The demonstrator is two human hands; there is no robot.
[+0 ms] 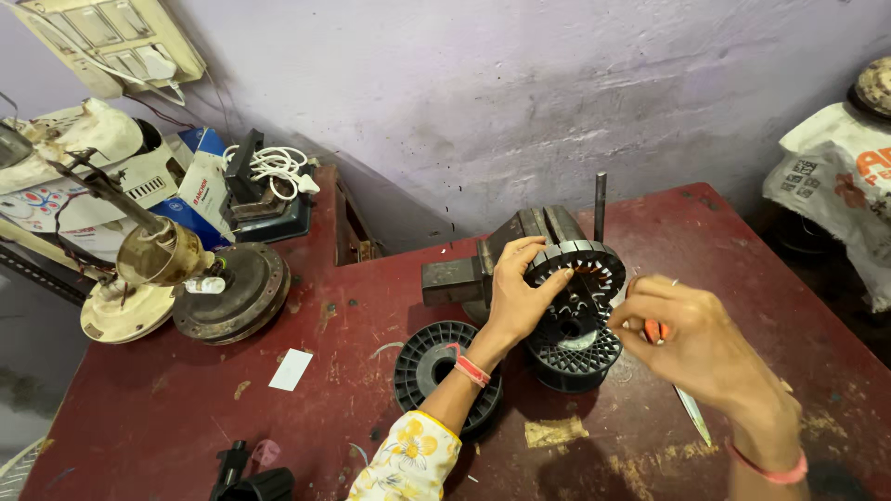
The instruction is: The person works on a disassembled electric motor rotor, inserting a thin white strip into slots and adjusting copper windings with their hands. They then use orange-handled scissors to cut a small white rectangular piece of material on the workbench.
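Here the left hand grips the slotted metal ring near the table's far edge; the right hand pinches a red-handled tool; open tabletop lies front-left.

From my remote station I see soft, even daylight with no single strong source; the lilac wall and red table are evenly lit. I note only faint, diffuse shadows beneath the left hand and right hand, and mild glare on the brass motor housing. Focus is sharp centrally, while wide-angle distortion bends the edges and the near corners soften.
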